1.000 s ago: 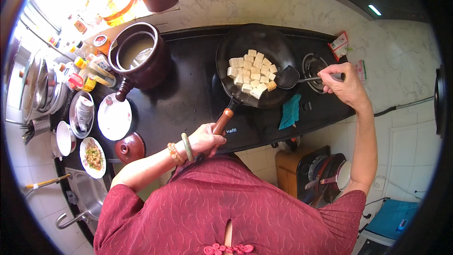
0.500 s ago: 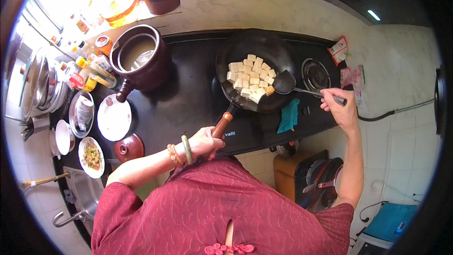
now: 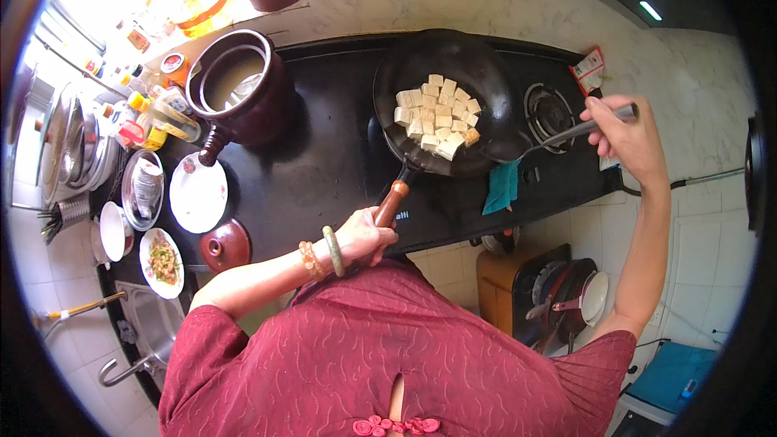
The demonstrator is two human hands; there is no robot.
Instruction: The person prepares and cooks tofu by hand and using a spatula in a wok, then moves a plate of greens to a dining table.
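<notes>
My left hand (image 3: 366,236) is wrapped round the wooden handle (image 3: 393,201) of a black wok (image 3: 495,97). Cubes of pale tofu (image 3: 439,117) lie heaped in the wok, one at the near right edge browned. Over the stove's right side, my right hand (image 3: 630,142) is closed on the grey handle of a wok spatula (image 3: 571,136). Its dark blade rests low against the wok's right side, apart from the tofu, and is hard to make out against the black metal.
Left of the wok stands a brown clay pot (image 3: 279,101) holding cloudy liquid. Beyond it are bottles (image 3: 174,121), a white plate (image 3: 198,194), a plate of chopped food (image 3: 162,263) and a brown lid (image 3: 226,245). A teal cloth (image 3: 502,188) and a bare burner (image 3: 550,109) lie right.
My right hand has moved right and up, drawing the spatula blade away from the tofu toward the wok's right side. My left hand keeps its hold on the handle.
</notes>
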